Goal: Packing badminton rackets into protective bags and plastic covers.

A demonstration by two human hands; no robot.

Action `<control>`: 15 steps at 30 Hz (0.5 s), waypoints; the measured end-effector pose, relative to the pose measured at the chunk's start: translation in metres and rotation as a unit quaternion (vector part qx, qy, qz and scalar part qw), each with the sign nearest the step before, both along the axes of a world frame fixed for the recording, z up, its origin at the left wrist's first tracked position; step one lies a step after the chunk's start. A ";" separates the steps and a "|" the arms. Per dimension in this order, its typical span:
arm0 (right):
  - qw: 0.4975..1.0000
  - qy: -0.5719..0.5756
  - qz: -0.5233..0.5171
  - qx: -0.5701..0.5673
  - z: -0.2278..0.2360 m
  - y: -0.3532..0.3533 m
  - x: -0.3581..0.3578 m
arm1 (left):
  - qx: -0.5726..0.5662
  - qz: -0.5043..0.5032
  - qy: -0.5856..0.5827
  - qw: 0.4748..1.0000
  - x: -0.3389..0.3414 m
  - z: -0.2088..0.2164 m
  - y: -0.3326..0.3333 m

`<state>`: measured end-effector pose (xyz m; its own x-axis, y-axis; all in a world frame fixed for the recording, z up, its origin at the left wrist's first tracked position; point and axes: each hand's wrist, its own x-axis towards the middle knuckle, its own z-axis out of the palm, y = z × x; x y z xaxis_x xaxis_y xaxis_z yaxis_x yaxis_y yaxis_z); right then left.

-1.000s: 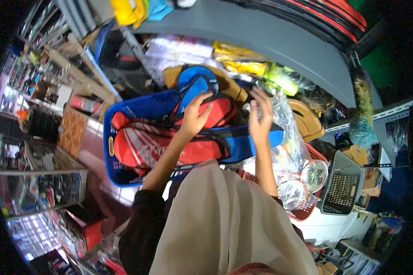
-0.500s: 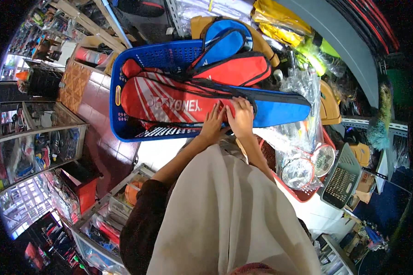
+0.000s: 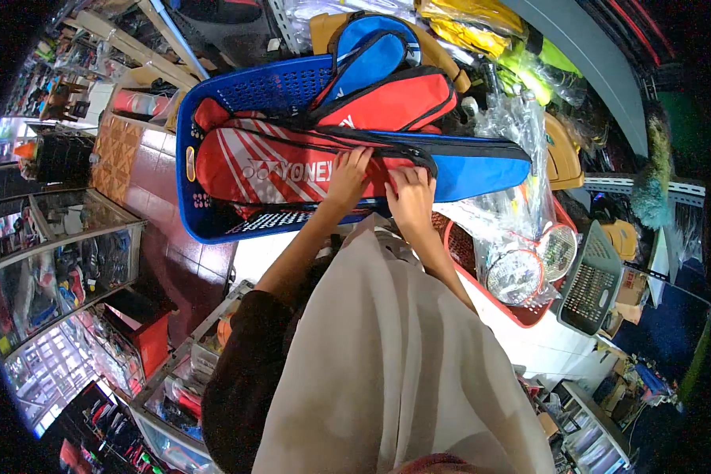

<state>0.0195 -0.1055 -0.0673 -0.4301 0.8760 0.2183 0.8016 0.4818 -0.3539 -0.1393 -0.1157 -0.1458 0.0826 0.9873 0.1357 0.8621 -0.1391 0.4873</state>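
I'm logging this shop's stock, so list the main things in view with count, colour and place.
Striped racket bag: one, red and white, front of the blue basket
Plainer racket bag: one, red, behind the striped one
Blue racket bags: at least two, blue, rear and right
Blue basket: one, blue, under the bags
Rackets: at least two, reddish frames, in clear plastic, lower right
Red basket: one, red, beneath the rackets
Slatted basket: one, grey-green, far right
Wrapped packages: several, yellow, top
Left hand: one, bare, on the striped bag
Right hand: one, bare, near its right end
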 end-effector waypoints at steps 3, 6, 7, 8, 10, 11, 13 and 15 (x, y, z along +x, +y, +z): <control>0.997 0.069 -0.018 0.006 0.002 -0.006 0.007 | 0.009 -0.001 -0.004 1.000 -0.008 0.004 0.013; 0.996 0.087 -0.024 -0.012 0.002 -0.005 0.011 | 0.076 -0.024 0.018 0.997 -0.018 0.013 0.025; 0.996 0.087 -0.025 -0.009 0.002 -0.006 0.013 | -0.002 -0.049 -0.001 0.999 -0.022 0.017 0.027; 0.995 0.094 -0.025 -0.007 0.008 -0.005 0.011 | -0.077 -0.072 -0.019 0.994 -0.026 0.022 0.029; 0.995 0.099 -0.034 -0.002 0.019 0.001 0.016 | 0.034 -0.106 -0.032 0.993 -0.020 0.041 0.027; 0.991 0.127 -0.041 0.023 0.036 0.005 0.017 | 0.037 -0.104 -0.044 0.993 -0.018 0.058 0.026; 0.985 0.158 -0.050 0.052 0.065 0.015 0.020 | 0.055 -0.094 -0.077 0.991 -0.009 0.091 0.028; 0.979 0.192 -0.036 0.057 0.095 0.021 0.018 | 0.048 -0.089 -0.115 0.988 -0.001 0.134 0.039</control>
